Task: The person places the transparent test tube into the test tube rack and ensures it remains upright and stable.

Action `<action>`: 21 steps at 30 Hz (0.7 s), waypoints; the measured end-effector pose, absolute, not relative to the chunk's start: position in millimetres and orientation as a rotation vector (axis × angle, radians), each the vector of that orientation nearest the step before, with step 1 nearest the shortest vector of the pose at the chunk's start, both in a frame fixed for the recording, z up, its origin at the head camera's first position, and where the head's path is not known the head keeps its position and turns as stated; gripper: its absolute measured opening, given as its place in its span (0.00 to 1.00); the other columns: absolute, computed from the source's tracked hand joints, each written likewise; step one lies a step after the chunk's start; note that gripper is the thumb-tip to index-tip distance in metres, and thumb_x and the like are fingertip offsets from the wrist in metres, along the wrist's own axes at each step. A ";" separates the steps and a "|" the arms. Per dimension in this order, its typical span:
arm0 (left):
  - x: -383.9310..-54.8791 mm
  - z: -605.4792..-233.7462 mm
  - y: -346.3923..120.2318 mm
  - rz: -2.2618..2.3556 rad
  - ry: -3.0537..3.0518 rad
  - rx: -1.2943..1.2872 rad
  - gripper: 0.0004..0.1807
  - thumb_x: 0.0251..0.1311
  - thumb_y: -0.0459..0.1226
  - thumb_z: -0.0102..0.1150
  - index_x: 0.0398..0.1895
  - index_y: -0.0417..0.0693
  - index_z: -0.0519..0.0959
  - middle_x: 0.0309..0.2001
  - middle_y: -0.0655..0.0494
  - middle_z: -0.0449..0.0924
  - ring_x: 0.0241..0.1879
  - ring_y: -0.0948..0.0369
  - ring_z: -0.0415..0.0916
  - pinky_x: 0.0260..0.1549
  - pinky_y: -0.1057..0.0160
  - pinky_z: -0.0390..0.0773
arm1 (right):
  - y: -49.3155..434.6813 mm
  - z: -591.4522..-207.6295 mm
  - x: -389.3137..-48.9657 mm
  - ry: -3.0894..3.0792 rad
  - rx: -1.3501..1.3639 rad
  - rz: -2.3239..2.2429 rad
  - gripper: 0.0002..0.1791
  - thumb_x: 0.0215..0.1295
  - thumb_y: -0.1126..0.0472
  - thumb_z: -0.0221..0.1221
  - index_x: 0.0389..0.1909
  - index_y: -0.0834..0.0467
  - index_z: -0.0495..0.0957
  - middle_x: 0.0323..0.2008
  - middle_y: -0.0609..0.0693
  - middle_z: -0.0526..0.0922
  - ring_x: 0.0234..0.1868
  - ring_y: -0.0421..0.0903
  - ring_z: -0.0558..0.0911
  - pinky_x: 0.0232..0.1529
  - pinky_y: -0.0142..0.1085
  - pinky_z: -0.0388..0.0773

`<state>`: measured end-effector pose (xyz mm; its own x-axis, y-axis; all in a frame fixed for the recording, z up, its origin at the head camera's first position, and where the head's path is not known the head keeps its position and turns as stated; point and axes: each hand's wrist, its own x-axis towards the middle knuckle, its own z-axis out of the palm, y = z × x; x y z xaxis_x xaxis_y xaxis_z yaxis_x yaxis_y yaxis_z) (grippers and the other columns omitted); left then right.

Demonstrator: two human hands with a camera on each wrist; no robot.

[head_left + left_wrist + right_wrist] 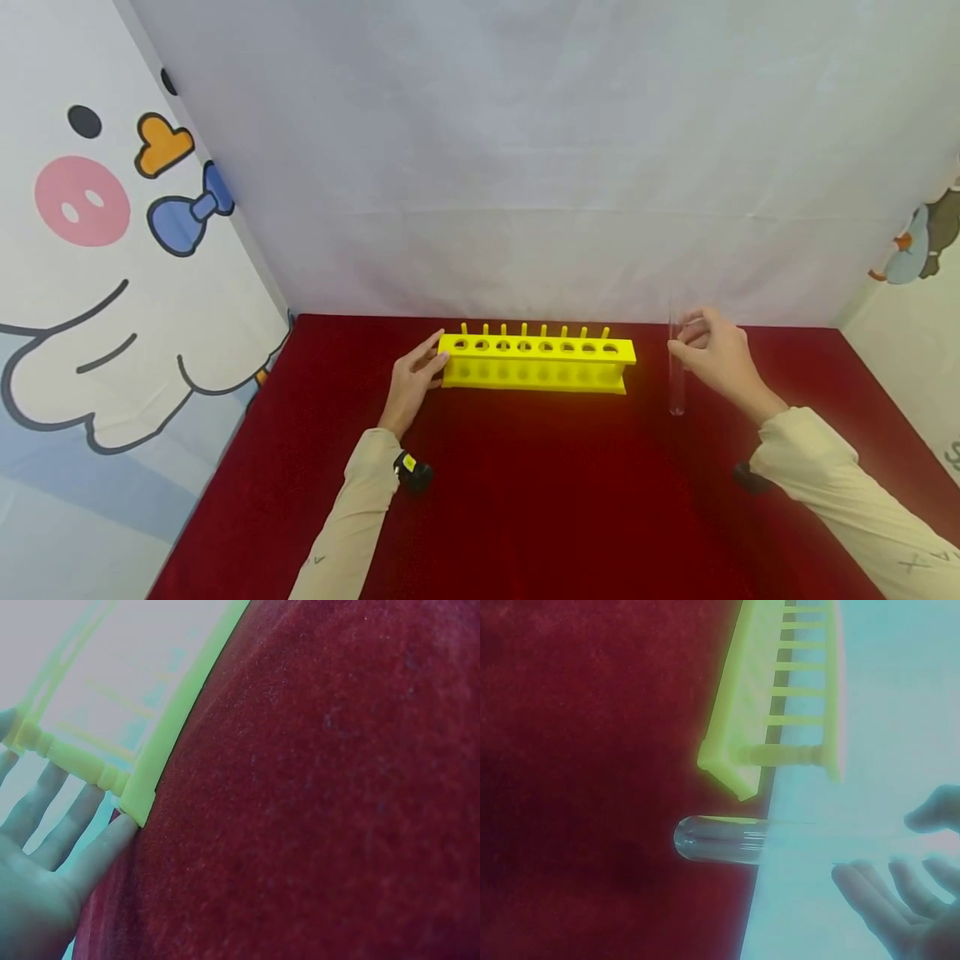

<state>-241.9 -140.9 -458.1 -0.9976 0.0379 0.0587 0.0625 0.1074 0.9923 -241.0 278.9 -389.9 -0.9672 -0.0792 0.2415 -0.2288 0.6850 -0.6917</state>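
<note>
A yellow test tube rack (536,375) stands on the red cloth, its top plate pierced by a row of holes and a row of pegs along the back. At its left end my left hand (412,379) holds on, thumb at the top plate and fingers against the end post (82,763). To the right of the rack, my right hand (712,354) pinches a clear glass test tube (720,840) between thumb and fingers. The tube hangs upright, rounded end down, apart from the rack. No tubes show in the rack's holes.
Red cloth (540,500) covers the table. A pale curtain (525,167) hangs behind its back edge. On the left is a panel with cartoon drawings (82,200), and another printed panel (907,250) stands on the right.
</note>
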 end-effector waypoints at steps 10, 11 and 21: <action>-242.0 -458.9 -141.6 -2.109 -2.317 -0.113 0.27 0.65 0.42 0.56 0.68 0.57 0.67 0.57 0.40 0.72 0.55 0.39 0.70 0.51 0.41 0.71 | 274.1 -383.1 -239.3 -2.657 0.280 1.145 0.17 0.61 0.64 0.61 0.47 0.66 0.70 0.35 0.60 0.79 0.28 0.42 0.81 0.26 0.26 0.77; -242.0 -458.8 -141.3 -2.110 -2.318 -0.111 0.27 0.65 0.42 0.56 0.68 0.57 0.67 0.57 0.40 0.72 0.55 0.39 0.70 0.51 0.41 0.71 | 273.8 -382.6 -239.3 -2.652 0.283 1.144 0.17 0.61 0.64 0.61 0.47 0.66 0.70 0.35 0.60 0.79 0.28 0.40 0.80 0.26 0.25 0.77; -241.4 -458.7 -141.1 -2.116 -2.317 -0.101 0.27 0.66 0.41 0.55 0.68 0.57 0.66 0.58 0.40 0.72 0.56 0.40 0.70 0.51 0.41 0.71 | 270.6 -380.5 -237.7 -2.613 0.300 1.141 0.18 0.61 0.64 0.61 0.48 0.67 0.70 0.36 0.59 0.79 0.30 0.39 0.80 0.27 0.23 0.76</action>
